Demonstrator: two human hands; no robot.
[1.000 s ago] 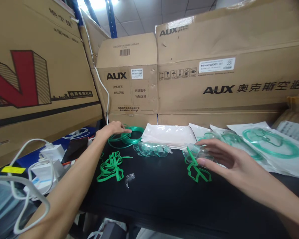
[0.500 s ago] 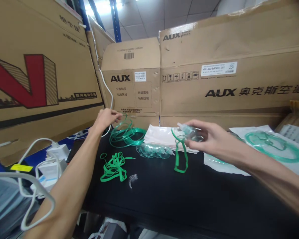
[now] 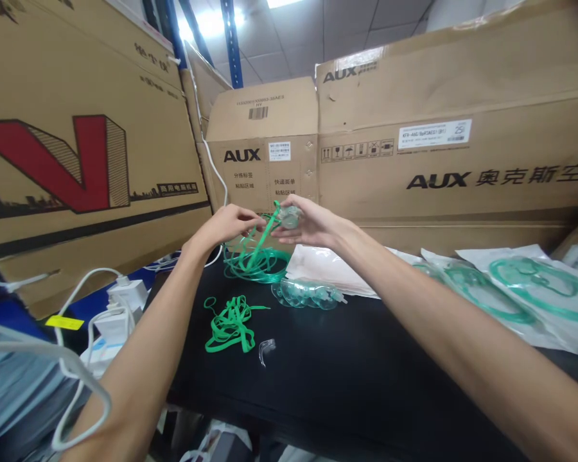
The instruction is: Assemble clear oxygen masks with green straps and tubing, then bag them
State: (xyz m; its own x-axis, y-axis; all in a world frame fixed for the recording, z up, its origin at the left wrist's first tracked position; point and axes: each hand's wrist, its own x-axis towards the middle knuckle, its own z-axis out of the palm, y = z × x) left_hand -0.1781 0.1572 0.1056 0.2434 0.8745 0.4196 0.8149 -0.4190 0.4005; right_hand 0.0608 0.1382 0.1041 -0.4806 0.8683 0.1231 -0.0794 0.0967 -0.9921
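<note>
My right hand [image 3: 308, 224] grips a clear oxygen mask [image 3: 289, 215] with a green strap [image 3: 264, 239] hanging from it, raised above the black table [image 3: 366, 378]. My left hand [image 3: 231, 223] meets it, fingers pinched on the end of the green tubing. The coil of green tubing [image 3: 256, 263] lies just below both hands at the table's back. More clear masks [image 3: 308, 294] lie to the right of the coil. A bundle of green straps [image 3: 228, 323] and a small clear clip [image 3: 266, 350] rest nearer me.
Large AUX cardboard boxes [image 3: 414, 154] wall the back and left. A stack of white bags [image 3: 327, 266] and sealed packs with green tubing [image 3: 525, 289] lie right. White chargers and cables [image 3: 110, 301] crowd the left edge beside a dark phone.
My right hand picked the mask with its strap up from the right of the table and carried it left and up to my left hand, which lifted the tubing end.
</note>
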